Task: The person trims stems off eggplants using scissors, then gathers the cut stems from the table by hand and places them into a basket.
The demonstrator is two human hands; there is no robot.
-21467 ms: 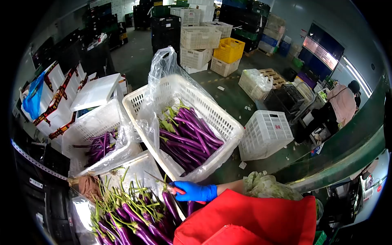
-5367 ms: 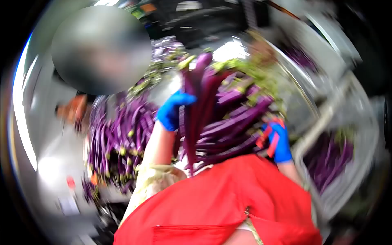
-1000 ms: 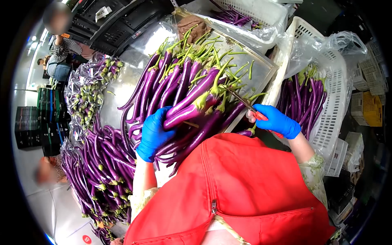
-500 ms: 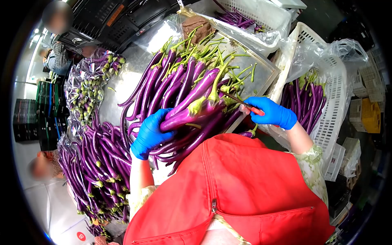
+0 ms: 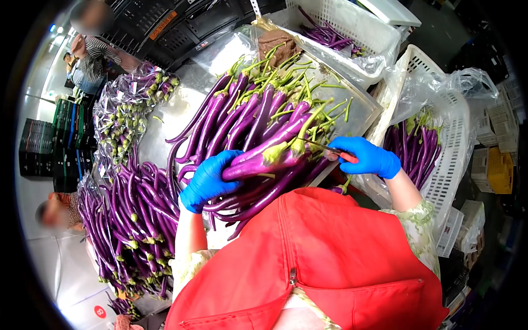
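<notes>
My left hand [image 5: 212, 181], in a blue glove, is closed around the bodies of a couple of long purple eggplants [image 5: 258, 165]. Their green caps and stems point to the right. In my right hand [image 5: 366, 157], also blue-gloved, is a red-handled knife [image 5: 348, 158]. Its narrow dark blade reaches left to the green stem [image 5: 302, 135] of a held eggplant; whether it touches the stem I cannot tell. Behind and under the held ones lies a pile of loose eggplants [image 5: 236, 113] with long stems, on a metal tabletop [image 5: 179, 107].
Bagged eggplants [image 5: 124, 118] and a big heap of eggplants [image 5: 137, 220] lie at the left. White plastic-lined crates [image 5: 448, 148] with eggplants stand right and behind. A brown cloth [image 5: 278, 47] lies at the back. Other people [image 5: 88, 60] are at the left edge.
The view has shifted slightly, so most things appear a little lower and to the right. Both hands keep their grips, and the blade stays by the stem.
</notes>
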